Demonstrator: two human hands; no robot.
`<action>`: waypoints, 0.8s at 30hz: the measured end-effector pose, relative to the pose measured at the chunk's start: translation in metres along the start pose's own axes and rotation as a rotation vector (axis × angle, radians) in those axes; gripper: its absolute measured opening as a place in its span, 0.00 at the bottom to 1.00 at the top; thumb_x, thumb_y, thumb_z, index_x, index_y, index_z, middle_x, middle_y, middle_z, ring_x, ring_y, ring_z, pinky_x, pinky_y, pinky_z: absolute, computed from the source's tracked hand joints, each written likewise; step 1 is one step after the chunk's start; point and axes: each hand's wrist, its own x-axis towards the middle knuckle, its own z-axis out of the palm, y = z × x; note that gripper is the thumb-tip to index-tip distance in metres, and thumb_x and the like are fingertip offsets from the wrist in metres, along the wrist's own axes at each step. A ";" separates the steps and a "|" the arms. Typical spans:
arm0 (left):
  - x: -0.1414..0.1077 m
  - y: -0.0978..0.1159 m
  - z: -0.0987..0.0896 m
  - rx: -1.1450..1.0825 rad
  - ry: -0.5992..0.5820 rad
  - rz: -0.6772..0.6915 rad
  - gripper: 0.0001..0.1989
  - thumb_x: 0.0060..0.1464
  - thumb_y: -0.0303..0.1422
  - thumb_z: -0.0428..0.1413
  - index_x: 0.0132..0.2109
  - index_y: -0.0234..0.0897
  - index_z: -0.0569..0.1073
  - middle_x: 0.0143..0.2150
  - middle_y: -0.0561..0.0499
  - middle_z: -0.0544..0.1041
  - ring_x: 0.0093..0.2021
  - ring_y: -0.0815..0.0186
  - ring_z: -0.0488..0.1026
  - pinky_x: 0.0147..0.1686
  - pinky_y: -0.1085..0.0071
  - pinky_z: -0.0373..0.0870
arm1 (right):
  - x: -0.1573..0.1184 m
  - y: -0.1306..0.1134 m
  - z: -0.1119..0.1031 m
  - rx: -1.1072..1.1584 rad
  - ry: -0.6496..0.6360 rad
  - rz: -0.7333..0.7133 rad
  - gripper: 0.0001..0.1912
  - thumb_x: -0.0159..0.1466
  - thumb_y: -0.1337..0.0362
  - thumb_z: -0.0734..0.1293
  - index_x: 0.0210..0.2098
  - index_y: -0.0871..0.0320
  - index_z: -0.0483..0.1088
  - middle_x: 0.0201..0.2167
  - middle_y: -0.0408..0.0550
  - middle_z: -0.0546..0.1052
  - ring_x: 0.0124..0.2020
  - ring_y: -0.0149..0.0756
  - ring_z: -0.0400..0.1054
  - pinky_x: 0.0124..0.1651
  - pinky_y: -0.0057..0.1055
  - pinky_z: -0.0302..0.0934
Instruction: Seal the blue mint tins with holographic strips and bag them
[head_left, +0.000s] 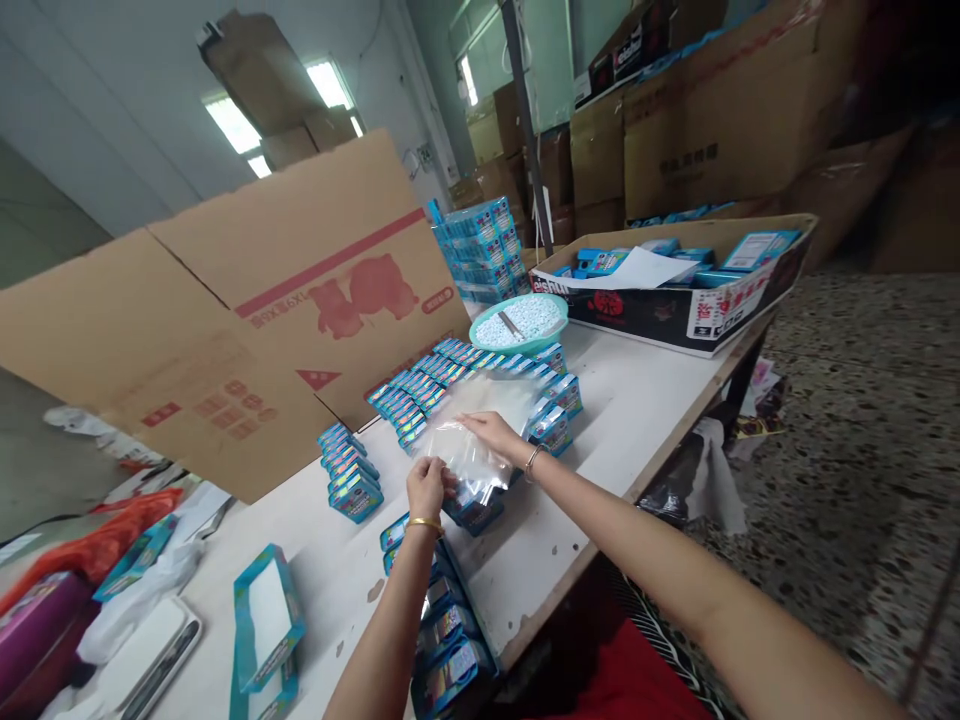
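Note:
A stack of clear plastic bags (499, 400) lies over rows of small blue boxes (420, 385) in the middle of the table. My left hand (426, 487) is closed on the near left edge of the plastic, its fingertips partly hidden. Stretched across the top of the bags, the fingers of my right hand (491, 435) rest on the plastic. Blue boxes (553, 428) stick out from under the right side of the bags. More packed blue boxes (450, 640) stand below my left forearm, which partly covers them.
Behind the rows stands a green basin (564, 318) of small pale pieces, with a metal tool (510, 325) on top. A large cardboard carton (300, 300) leans at left. An open black carton (652, 325) holds blue boxes. Empty blue trays (241, 620) and a white device (154, 660) lie at front left.

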 end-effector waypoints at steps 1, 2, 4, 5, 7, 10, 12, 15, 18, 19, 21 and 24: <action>0.000 0.002 0.002 -0.006 -0.012 0.010 0.17 0.39 0.44 0.61 0.26 0.34 0.68 0.19 0.53 0.70 0.20 0.67 0.72 0.17 0.76 0.65 | -0.001 -0.003 0.001 0.037 -0.023 -0.007 0.30 0.65 0.48 0.60 0.54 0.66 0.70 0.47 0.54 0.77 0.52 0.44 0.69 0.55 0.39 0.62; 0.001 0.005 0.005 -0.017 -0.030 0.021 0.17 0.38 0.44 0.61 0.26 0.34 0.67 0.20 0.53 0.71 0.22 0.67 0.72 0.18 0.75 0.66 | -0.004 -0.006 0.004 0.080 -0.051 -0.012 0.33 0.62 0.47 0.63 0.57 0.66 0.68 0.48 0.54 0.76 0.52 0.43 0.69 0.55 0.37 0.62; 0.002 0.012 0.012 -0.048 -0.063 0.061 0.18 0.36 0.43 0.62 0.26 0.34 0.67 0.24 0.52 0.73 0.25 0.68 0.73 0.21 0.76 0.68 | -0.012 -0.012 0.013 0.163 -0.093 -0.011 0.39 0.58 0.49 0.69 0.62 0.65 0.62 0.51 0.55 0.75 0.52 0.41 0.69 0.55 0.35 0.62; 0.001 0.016 0.015 -0.064 -0.075 0.084 0.19 0.36 0.43 0.63 0.26 0.34 0.66 0.27 0.51 0.75 0.27 0.68 0.74 0.23 0.76 0.69 | -0.016 -0.014 0.017 0.185 -0.085 -0.002 0.39 0.58 0.51 0.69 0.63 0.64 0.60 0.52 0.55 0.74 0.52 0.40 0.69 0.54 0.34 0.63; 0.000 0.021 0.021 -0.094 -0.097 0.121 0.20 0.35 0.43 0.64 0.25 0.34 0.64 0.35 0.47 0.77 0.31 0.67 0.75 0.26 0.74 0.71 | -0.023 -0.017 0.020 0.150 -0.006 0.008 0.29 0.63 0.56 0.64 0.61 0.63 0.63 0.52 0.55 0.74 0.52 0.38 0.69 0.54 0.33 0.63; -0.004 0.030 0.022 -0.161 -0.105 0.155 0.22 0.36 0.43 0.64 0.24 0.34 0.60 0.47 0.42 0.76 0.35 0.63 0.78 0.29 0.72 0.73 | -0.026 -0.021 0.004 -0.071 0.124 -0.012 0.19 0.68 0.66 0.56 0.51 0.63 0.71 0.48 0.54 0.77 0.50 0.36 0.71 0.53 0.30 0.62; -0.006 0.038 0.020 -0.207 -0.076 0.186 0.22 0.37 0.43 0.63 0.25 0.34 0.59 0.51 0.40 0.75 0.36 0.63 0.78 0.29 0.71 0.74 | -0.026 -0.035 -0.017 -0.281 0.197 -0.049 0.18 0.68 0.67 0.55 0.47 0.61 0.74 0.44 0.54 0.78 0.47 0.37 0.72 0.50 0.29 0.63; -0.009 0.060 0.014 -0.262 0.012 0.256 0.20 0.40 0.43 0.62 0.27 0.35 0.61 0.46 0.44 0.76 0.36 0.63 0.78 0.29 0.71 0.74 | -0.031 -0.083 -0.050 -0.566 0.371 -0.175 0.18 0.69 0.67 0.54 0.49 0.58 0.73 0.46 0.53 0.77 0.47 0.38 0.71 0.47 0.29 0.62; -0.011 0.081 0.008 -0.321 0.094 0.292 0.16 0.41 0.42 0.60 0.27 0.35 0.64 0.30 0.52 0.75 0.29 0.67 0.76 0.25 0.75 0.71 | -0.041 -0.143 -0.058 -0.823 0.424 -0.374 0.22 0.69 0.69 0.53 0.60 0.56 0.63 0.47 0.53 0.76 0.44 0.37 0.71 0.44 0.28 0.62; -0.013 0.084 0.005 -0.347 0.106 0.262 0.15 0.42 0.42 0.59 0.27 0.35 0.65 0.25 0.54 0.72 0.26 0.69 0.74 0.23 0.77 0.69 | -0.045 -0.158 -0.053 -0.900 0.392 -0.442 0.23 0.69 0.69 0.52 0.62 0.56 0.60 0.45 0.54 0.76 0.42 0.36 0.72 0.43 0.28 0.62; -0.018 0.081 -0.003 -0.412 0.111 0.120 0.14 0.41 0.40 0.59 0.26 0.36 0.65 0.20 0.57 0.68 0.20 0.72 0.70 0.19 0.79 0.64 | -0.050 -0.171 -0.035 -1.006 0.284 -0.522 0.23 0.69 0.70 0.53 0.63 0.57 0.59 0.43 0.55 0.76 0.39 0.37 0.72 0.41 0.29 0.62; -0.029 0.053 -0.022 -0.423 0.147 -0.115 0.17 0.40 0.42 0.61 0.25 0.36 0.63 0.18 0.57 0.66 0.17 0.73 0.65 0.17 0.77 0.61 | -0.047 -0.147 0.002 -1.063 0.057 -0.415 0.20 0.67 0.74 0.53 0.55 0.62 0.67 0.40 0.58 0.77 0.39 0.40 0.74 0.38 0.31 0.65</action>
